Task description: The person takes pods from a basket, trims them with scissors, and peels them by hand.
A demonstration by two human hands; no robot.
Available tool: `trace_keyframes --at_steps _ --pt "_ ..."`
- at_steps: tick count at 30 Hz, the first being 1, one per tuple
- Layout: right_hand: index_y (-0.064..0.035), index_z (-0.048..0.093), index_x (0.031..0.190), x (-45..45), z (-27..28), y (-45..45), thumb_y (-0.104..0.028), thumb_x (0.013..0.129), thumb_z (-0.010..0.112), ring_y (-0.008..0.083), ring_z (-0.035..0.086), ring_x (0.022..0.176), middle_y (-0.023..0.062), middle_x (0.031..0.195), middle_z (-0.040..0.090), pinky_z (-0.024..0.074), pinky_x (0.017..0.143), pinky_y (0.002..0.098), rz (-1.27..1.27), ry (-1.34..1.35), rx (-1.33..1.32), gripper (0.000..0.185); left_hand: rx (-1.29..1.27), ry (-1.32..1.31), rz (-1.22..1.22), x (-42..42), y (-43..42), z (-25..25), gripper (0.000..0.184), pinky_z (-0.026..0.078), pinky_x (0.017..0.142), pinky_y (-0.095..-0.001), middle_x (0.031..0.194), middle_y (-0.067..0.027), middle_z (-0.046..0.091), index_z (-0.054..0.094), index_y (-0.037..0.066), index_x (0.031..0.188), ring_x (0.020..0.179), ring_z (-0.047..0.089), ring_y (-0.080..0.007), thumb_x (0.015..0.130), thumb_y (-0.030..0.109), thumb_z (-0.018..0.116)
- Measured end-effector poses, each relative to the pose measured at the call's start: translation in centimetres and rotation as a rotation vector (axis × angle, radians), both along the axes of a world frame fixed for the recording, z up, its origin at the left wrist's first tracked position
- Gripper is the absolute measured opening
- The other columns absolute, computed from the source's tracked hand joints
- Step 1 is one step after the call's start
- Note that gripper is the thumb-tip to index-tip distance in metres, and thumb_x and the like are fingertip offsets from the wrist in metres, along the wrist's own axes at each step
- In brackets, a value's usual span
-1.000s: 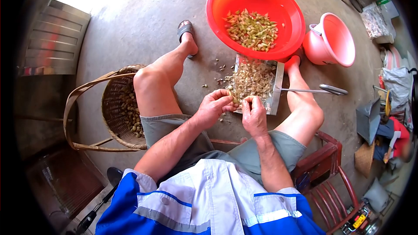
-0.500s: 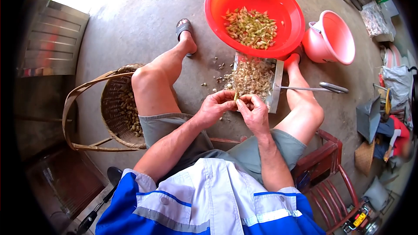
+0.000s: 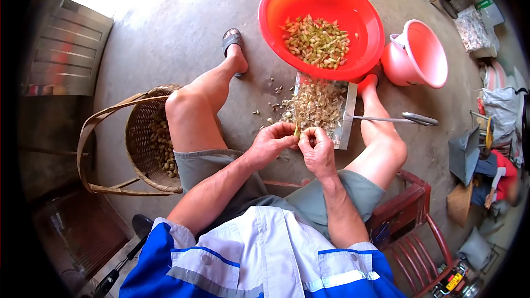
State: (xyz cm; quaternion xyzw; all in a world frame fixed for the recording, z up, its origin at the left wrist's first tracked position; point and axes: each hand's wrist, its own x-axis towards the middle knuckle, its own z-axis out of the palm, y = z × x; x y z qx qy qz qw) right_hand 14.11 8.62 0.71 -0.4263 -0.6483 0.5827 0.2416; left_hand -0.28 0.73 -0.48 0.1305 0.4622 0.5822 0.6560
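Between my fingertips, above the dustpan, is a small yellow-green garlic clove (image 3: 297,131). My left hand (image 3: 271,143) pinches it between thumb and index finger. From the other side, my right hand (image 3: 318,152) has its thumb and fingertips closed together at the clove's edge. Below and beyond the hands, a metal dustpan (image 3: 349,111) lies on the floor, heaped with papery tan skins (image 3: 317,105). Past it stands a wide red basin (image 3: 361,27) with many pale green, pointed cloves (image 3: 320,44) in it.
Left of my knee is a woven basket (image 3: 135,138) of brownish unpeeled cloves (image 3: 162,143). A pink bucket (image 3: 400,63) stands right of the basin. The dustpan's handle (image 3: 386,120) crosses my right shin. A wooden chair (image 3: 406,204) and a person in red (image 3: 503,176) are at the right.
Both hands stay together at the clove, with small shifts of the fingers; the right fingers look more curled. The whole view has shifted slightly downward.
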Motion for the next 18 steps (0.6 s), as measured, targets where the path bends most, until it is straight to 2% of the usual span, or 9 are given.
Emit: trace_keyframes --at_steps 5,8,11,14,18 --pt "0.0001 0.056 0.084 -0.1 -0.3 -0.2 -0.002 0.086 0.063 0.0123 0.063 0.062 0.0069 0.073 0.06 0.0499 0.055 0.0266 -0.005 0.017 -0.024 0.008 -0.008 -0.053 0.001 0.0 0.0 0.0 0.022 0.051 0.08 -0.0277 0.099 -0.0048 0.063 0.058 0.0 0.11 0.087 0.06 -0.0118 0.09 0.005 0.063" --pt "0.0001 0.056 0.083 -0.1 -0.1 -0.1 -0.003 0.086 0.064 0.0125 0.063 0.062 0.0072 0.073 0.061 0.0499 0.055 0.0272 0.018 -0.06 0.073 0.009 0.014 -0.072 -0.006 0.0 -0.1 -0.2 0.02 0.051 0.08 -0.0277 0.099 -0.0041 0.062 0.057 0.001 0.109 0.087 0.06 -0.0116 0.09 0.004 0.062" --pt "0.0 0.056 0.083 -0.2 0.4 -0.1 -0.003 0.084 0.064 0.0153 0.061 0.061 0.0083 0.073 0.06 0.0497 0.055 0.0294 0.008 -0.032 0.001 0.009 0.017 -0.107 0.008 0.1 -0.2 -0.4 0.019 0.051 0.08 -0.0275 0.1 -0.0042 0.061 0.057 0.001 0.109 0.088 0.06 -0.0118 0.091 0.004 0.061" --pt "-0.0004 0.056 0.082 -0.2 1.6 0.2 -0.002 0.083 0.064 0.0199 0.06 0.062 0.0099 0.074 0.058 0.0494 0.056 0.0323 0.076 -0.089 0.237 0.009 0.036 -0.13 0.041 0.3 -0.2 -0.4 0.017 0.051 0.081 -0.0276 0.1 -0.0048 0.061 0.057 0.001 0.108 0.089 0.06 -0.0123 0.091 0.004 0.06" --pt "-0.0009 0.055 0.081 -0.2 1.0 -0.1 -0.002 0.081 0.064 0.0231 0.06 0.062 0.0112 0.075 0.058 0.0493 0.056 0.0339 0.054 -0.09 0.268 0.009 0.022 -0.1 0.046 0.3 -0.2 -0.4 0.016 0.052 0.082 -0.0283 0.101 -0.0057 0.061 0.058 0.0 0.107 0.09 0.06 -0.0131 0.092 0.005 0.059"
